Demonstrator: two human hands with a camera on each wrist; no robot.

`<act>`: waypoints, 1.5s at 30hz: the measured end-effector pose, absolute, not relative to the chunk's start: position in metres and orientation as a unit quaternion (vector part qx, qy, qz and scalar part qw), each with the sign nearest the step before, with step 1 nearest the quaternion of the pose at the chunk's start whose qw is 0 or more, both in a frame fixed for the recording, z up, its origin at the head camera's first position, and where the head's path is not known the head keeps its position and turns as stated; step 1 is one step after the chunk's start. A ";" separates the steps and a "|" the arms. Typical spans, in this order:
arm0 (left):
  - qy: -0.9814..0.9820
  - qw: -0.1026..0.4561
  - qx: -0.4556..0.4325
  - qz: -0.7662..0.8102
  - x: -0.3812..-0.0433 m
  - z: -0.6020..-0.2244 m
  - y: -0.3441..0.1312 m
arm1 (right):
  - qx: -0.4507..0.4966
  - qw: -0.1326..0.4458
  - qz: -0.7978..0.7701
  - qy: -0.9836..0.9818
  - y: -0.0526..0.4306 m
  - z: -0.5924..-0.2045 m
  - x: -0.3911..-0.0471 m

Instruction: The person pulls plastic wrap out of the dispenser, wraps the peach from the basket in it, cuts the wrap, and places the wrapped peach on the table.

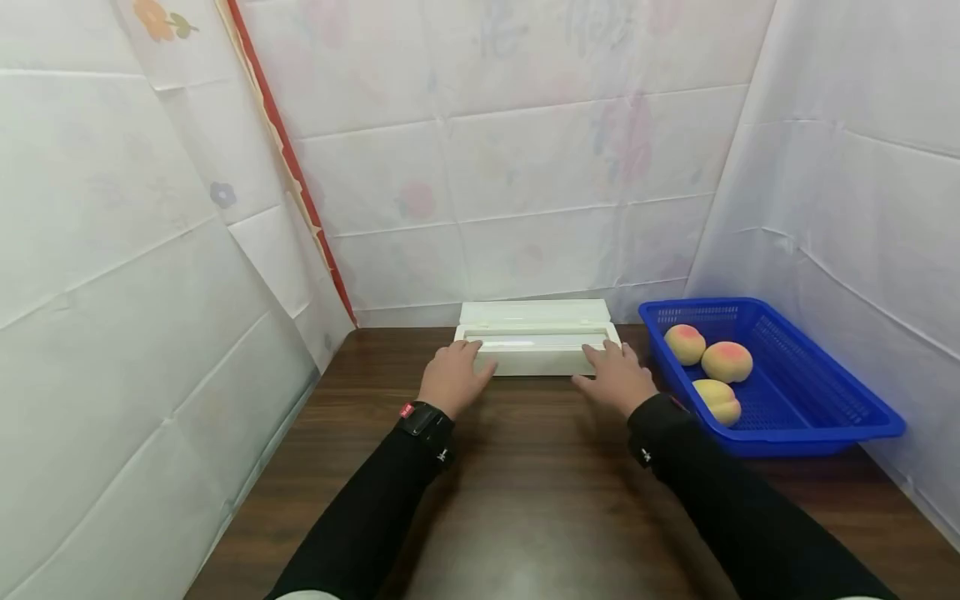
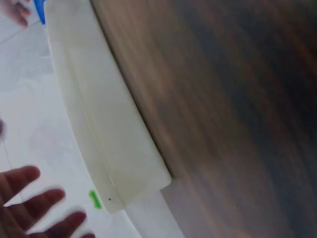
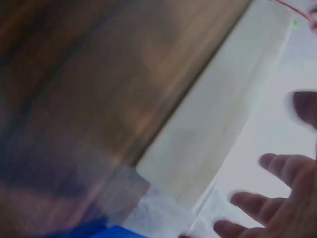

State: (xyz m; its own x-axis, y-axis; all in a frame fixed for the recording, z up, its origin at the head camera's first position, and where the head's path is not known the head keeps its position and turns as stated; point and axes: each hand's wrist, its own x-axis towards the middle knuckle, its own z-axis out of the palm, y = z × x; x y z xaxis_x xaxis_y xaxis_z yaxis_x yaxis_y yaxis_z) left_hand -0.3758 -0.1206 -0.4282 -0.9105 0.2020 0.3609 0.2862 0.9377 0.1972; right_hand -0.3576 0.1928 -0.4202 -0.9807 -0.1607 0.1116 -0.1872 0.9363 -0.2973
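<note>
White sheeting (image 1: 105,333) with an orange flower print (image 1: 153,18) lines the left side of a workspace, a red strip (image 1: 258,75) slanting down its far corner to the back of a dark wood-grain desk (image 1: 525,483). A person's left arm, in a black sleeve (image 1: 345,508) and a black wristband (image 1: 427,425), reaches forward; the left hand (image 1: 453,377) is held at the near left corner of a long white box (image 1: 534,362), its grip released, fingers loosely spread and holding nothing. In the left wrist view, a small green tab (image 2: 95,199) shows beside the box's end, and the visible fingers appear apart from the box.

At center, the box lies crosswise at the back of the desk, its lid (image 1: 536,312) raised along the far side. The right hand (image 1: 617,379) is poised at the box's near right corner, its grip likewise released and holding nothing; the right wrist view shows its fingers spread and clear of the white surface. Just to the right, beyond the right sleeve (image 1: 738,500), a blue plastic basket (image 1: 810,367) sits on the desk. Three peaches (image 1: 727,362), yellow with a pink blush, rest grouped in its left part.
</note>
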 end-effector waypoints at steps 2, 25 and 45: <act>-0.963 0.193 -0.135 -0.133 -0.382 -0.426 -0.123 | 0.104 0.064 0.147 -0.982 0.199 -0.411 -0.365; -0.964 0.151 -0.217 -0.029 -0.452 -0.415 -0.137 | 0.185 0.055 0.103 -0.976 0.220 -0.402 -0.421; -0.973 0.091 -0.195 -0.078 -0.431 -0.420 -0.142 | 0.150 0.111 0.217 -0.958 0.203 -0.418 -0.421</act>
State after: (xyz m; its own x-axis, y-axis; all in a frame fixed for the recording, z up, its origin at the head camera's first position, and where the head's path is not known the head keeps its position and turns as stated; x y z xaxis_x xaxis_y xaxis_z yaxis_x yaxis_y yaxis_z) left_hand -0.4307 -0.1417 -0.4199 -0.9070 0.3661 0.2082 0.3945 0.9116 0.1154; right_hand -0.4207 0.2027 -0.4181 -0.9302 -0.2399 0.2777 -0.3361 0.8607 -0.3824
